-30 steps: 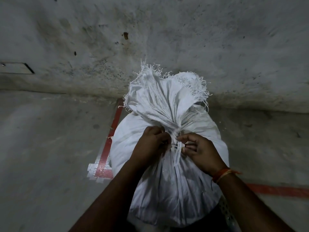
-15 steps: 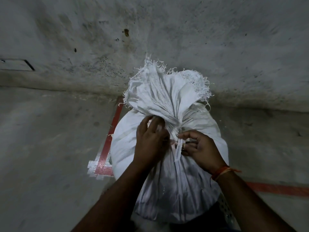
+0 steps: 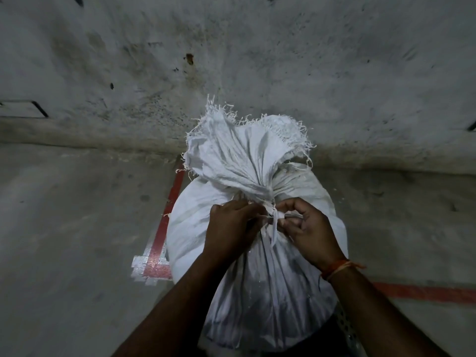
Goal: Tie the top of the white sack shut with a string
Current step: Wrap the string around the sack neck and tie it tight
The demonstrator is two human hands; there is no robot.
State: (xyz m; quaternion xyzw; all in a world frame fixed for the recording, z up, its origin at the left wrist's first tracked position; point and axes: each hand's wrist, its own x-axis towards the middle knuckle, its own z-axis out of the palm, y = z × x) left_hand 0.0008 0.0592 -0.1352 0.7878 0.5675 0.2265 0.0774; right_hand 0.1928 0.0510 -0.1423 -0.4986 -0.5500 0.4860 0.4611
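A full white woven sack [image 3: 195, 228] stands on the floor below me. Its frayed top [image 3: 239, 150] is bunched into a narrow neck. A thin white string [image 3: 274, 228] is wound around that neck, with one loose end hanging down the front. My left hand [image 3: 231, 228] is on the left of the neck with its fingers closed on the string there. My right hand [image 3: 306, 230] pinches the string on the right side. An orange thread band sits on my right wrist.
The sack rests on a grey concrete floor close to a stained concrete wall [image 3: 231, 60]. Red tape lines [image 3: 164, 222] run under and beside the sack, one continuing to the right [image 3: 422, 292]. A perforated metal strip [image 3: 347, 328] shows at the lower right.
My left hand has come down off the bunched neck and closed on the string. My right hand has shifted slightly, still pinching the string. The sack has stayed in place.
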